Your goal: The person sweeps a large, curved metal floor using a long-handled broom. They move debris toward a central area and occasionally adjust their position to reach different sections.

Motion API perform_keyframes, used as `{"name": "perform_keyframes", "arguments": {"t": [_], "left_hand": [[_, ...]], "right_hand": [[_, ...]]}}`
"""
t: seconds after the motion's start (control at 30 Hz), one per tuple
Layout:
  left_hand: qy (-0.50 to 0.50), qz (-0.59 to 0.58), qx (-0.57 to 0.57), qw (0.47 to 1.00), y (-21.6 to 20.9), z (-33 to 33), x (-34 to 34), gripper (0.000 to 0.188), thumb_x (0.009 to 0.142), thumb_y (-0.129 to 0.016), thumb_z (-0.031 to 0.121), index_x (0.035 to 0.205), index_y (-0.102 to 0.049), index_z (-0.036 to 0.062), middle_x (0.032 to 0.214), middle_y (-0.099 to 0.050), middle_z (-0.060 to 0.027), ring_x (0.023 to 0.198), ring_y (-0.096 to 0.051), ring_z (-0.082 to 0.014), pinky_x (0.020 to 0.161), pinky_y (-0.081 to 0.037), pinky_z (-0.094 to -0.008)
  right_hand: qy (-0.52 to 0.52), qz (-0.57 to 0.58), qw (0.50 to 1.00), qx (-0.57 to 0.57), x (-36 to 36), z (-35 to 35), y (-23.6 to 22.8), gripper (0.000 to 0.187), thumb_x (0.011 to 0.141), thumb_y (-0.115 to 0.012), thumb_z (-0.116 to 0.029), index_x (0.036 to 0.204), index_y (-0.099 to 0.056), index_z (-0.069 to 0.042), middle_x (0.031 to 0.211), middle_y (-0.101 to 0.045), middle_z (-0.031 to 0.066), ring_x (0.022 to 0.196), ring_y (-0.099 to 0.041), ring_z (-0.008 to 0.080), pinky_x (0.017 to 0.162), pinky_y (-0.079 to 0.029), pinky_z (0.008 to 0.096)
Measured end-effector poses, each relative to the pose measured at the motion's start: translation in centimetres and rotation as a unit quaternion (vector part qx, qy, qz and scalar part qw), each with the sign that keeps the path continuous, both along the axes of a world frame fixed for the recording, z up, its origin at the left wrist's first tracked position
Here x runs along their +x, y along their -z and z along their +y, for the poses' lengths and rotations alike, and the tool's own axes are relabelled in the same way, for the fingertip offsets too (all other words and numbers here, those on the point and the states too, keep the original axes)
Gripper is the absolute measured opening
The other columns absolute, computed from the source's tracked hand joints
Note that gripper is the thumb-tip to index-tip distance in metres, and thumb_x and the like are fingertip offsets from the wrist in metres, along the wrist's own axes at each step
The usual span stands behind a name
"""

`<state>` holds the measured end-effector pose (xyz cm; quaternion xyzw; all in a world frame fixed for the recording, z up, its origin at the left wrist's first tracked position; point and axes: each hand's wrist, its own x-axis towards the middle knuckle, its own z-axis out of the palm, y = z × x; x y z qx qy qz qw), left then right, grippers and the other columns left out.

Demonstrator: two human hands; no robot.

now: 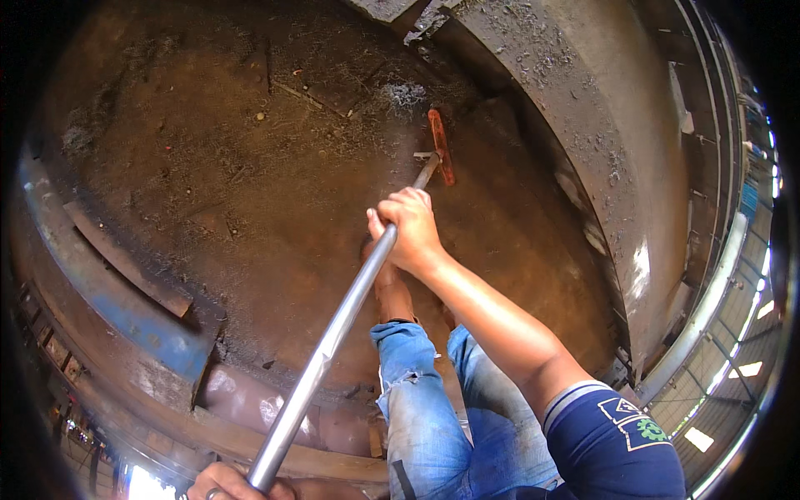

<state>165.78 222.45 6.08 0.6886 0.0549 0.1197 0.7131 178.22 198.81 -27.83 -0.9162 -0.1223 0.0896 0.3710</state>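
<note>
"What's the worry, watching from here?"

"The head, mostly. That orange-red crosspiece is at the far end of the pole, over the brown floor, near a pale tuft of shavings. If it snags on the grit, I'd guess the pole could jolt back toward the body."

"Are the hands firm enough?"

"The right hand is wrapped tight around the pole, well up toward the head. The left hand looks curled around the lower end. Should the smooth metal slip, the right could slide along toward the joint."

"And the sides?"

"Swing wide and the head could knock the raised slab on the right, which has loose scraps on it. The blue-painted plate on the left has an edge to trip on."

"What can't you make out?"

"The left hand is cut off by the lower edge, so part of its hold is lost. The feet I can't judge: the right hand and forearm get in the way. Whether the head touches the floor, I can't tell either."
</note>
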Motion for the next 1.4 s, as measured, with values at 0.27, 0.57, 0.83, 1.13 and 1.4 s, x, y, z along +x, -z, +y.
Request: {"name": "perform_keyframes", "arguments": {"t": [0.27,0.57,0.83,1.13,1.4], "left_hand": [[-0.098,-0.14,-0.187,0.967,12.8,-0.3,10.9,0.036,0.088,-0.06,0.022,0.058,-0.041,0.0187,0.044,-0.032,0.0036,0.042,-0.029,-0.0092,0.05,-0.033,-0.0281],[-0.018,-0.23,-0.169,0.958,1.9,4.0,6.3,0.029,0.09,-0.061,0.019,0.064,-0.05,0.0157,0.053,-0.044,0.0035,0.049,-0.042,-0.0069,0.054,-0.045,-0.0298],[-0.078,-0.095,-0.261,0.957,10.4,4.0,13.4,0.038,0.087,-0.056,0.026,0.059,-0.032,0.0187,0.051,-0.028,0.0035,0.051,-0.023,-0.0109,0.056,-0.025,-0.029],[-0.022,-0.142,-0.126,0.982,9.5,3.2,10.8,0.027,0.088,-0.054,0.018,0.065,-0.041,0.013,0.053,-0.043,0.0016,0.046,-0.036,-0.0109,0.051,-0.04,-0.0319],[-0.135,-0.084,-0.05,0.986,6.1,-1.9,3.1,0.031,0.092,-0.051,0.022,0.065,-0.039,0.0151,0.05,-0.034,0.0013,0.05,-0.035,-0.0128,0.055,-0.036,-0.0306]], "right_hand": [[0.093,-0.036,0.995,-0.012,9.0,1.4,8.8,0.013,0.072,-0.074,-0.017,0.061,-0.067,-0.014,0.069,-0.069,0.0089,0.08,-0.067,0.0303,0.08,-0.048,0.044],[-0.041,-0.026,0.999,-0.017,4.2,2.9,-4.8,0.015,0.079,-0.073,-0.022,0.068,-0.068,-0.013,0.071,-0.066,0.003,0.086,-0.064,0.0244,0.089,-0.041,0.0444],[-0.024,0.044,0.998,-0.026,8.5,0.9,5.8,0.006,0.074,-0.073,-0.014,0.075,-0.073,-0.008,0.078,-0.071,0.0147,0.085,-0.071,0.0333,0.079,-0.056,0.0426],[0.053,-0.081,0.994,-0.042,10.0,2.4,3.1,0.013,0.079,-0.077,-0.017,0.071,-0.071,-0.008,0.074,-0.068,0.0119,0.084,-0.067,0.0333,0.079,-0.052,0.0474],[-0.123,0.105,0.979,0.123,3.5,5.8,8.9,0.006,0.076,-0.075,-0.015,0.073,-0.074,-0.01,0.071,-0.068,0.0141,0.074,-0.068,0.034,0.074,-0.055,0.0439]]}}
